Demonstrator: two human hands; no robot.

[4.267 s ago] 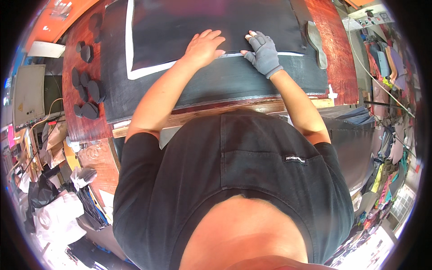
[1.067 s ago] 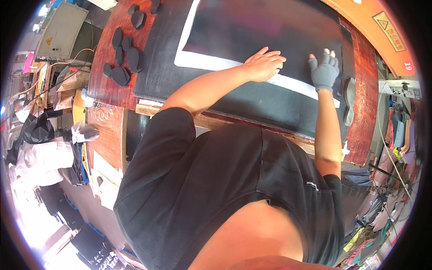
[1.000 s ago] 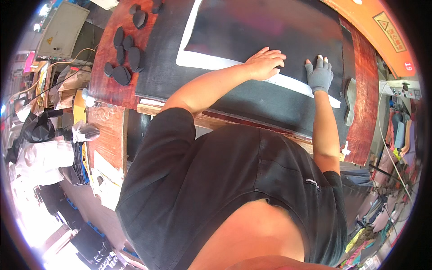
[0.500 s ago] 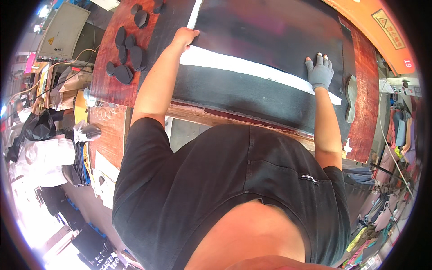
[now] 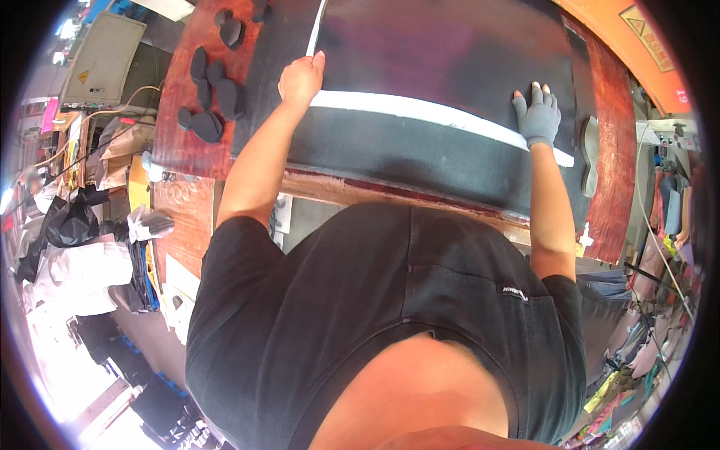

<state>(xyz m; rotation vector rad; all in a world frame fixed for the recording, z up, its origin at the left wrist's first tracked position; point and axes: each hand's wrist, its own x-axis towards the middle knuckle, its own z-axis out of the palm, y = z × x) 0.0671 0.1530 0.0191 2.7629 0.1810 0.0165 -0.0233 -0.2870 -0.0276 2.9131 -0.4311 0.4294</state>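
A large black sheet (image 5: 450, 67) covers the red-brown table (image 5: 187, 142), with a white strip (image 5: 420, 110) running across it. The bare left hand (image 5: 300, 79) rests curled on the strip's left corner, where a second strip (image 5: 315, 30) runs away from it. The gloved right hand (image 5: 538, 116) presses flat, fingers spread, near the strip's right end. Dark cut pieces (image 5: 210, 90) lie left of the sheet; a dark shoe sole (image 5: 590, 154) lies right.

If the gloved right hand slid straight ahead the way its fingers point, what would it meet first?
Probably nothing: the grey-gloved right hand, flat on the white strip, points across bare black rubber sheet toward the orange panel beyond.
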